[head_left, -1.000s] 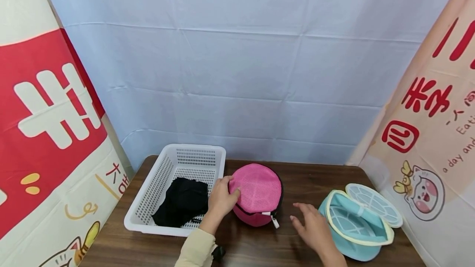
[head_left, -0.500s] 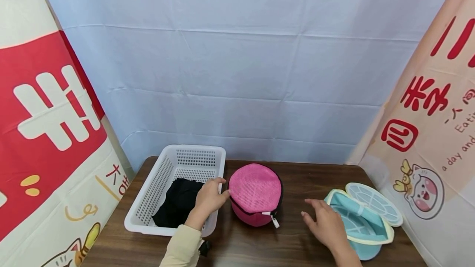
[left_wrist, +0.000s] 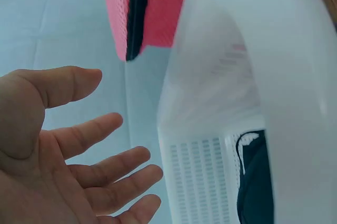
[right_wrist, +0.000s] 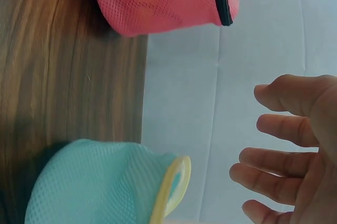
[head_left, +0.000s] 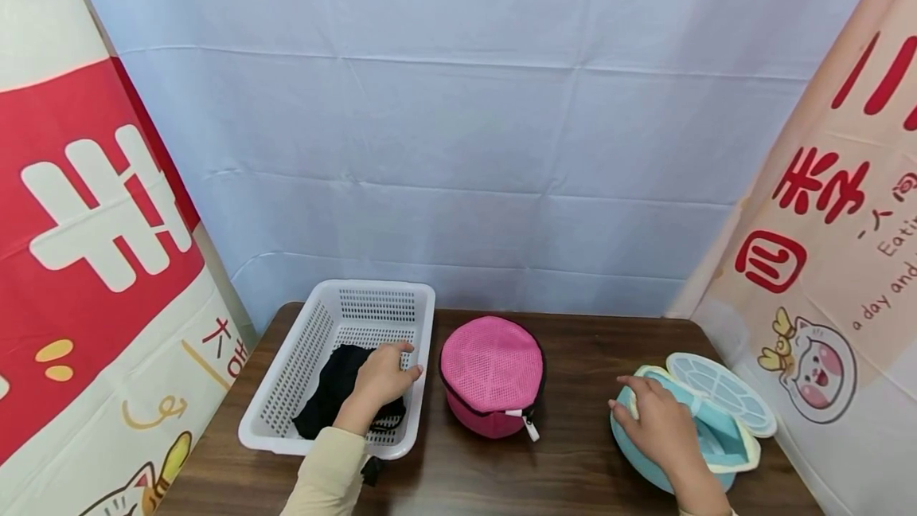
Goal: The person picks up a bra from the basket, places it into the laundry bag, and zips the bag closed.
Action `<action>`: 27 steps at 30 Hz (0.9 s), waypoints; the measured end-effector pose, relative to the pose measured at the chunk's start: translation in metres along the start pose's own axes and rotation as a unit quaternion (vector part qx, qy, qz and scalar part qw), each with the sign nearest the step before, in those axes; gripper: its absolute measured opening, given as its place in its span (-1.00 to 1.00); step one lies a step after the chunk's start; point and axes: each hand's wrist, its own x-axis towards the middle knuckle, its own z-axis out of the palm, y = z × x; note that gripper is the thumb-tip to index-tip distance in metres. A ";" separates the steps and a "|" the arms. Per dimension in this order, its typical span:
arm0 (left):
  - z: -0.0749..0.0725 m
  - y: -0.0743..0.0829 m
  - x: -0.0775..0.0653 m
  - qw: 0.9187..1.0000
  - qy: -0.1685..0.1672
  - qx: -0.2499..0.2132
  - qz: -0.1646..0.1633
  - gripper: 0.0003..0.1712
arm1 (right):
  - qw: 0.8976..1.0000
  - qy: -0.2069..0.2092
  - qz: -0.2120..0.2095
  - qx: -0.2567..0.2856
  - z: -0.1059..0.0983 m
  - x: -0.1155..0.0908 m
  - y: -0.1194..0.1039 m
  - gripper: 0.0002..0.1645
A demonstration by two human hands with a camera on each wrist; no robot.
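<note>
Brown table [head_left: 566,468], pink mesh bag [head_left: 493,365] between spread left fingers [left_wrist: 90,135] and spread right fingers [right_wrist: 287,129].

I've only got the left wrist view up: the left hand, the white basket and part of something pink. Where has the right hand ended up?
Observer: In the head view, the right hand is over the near left side of a light-blue mesh bag.

Operator: That bag isn't in my picture at all. Is it open or shut?

Observer: Open. Its round lid is folded outward, toward the far right.
</note>
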 end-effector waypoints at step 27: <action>-0.021 -0.057 0.014 0.996 -0.060 -0.004 -0.063 -0.51 | 0.992 -0.077 0.100 0.016 -0.013 -0.008 0.054 -0.40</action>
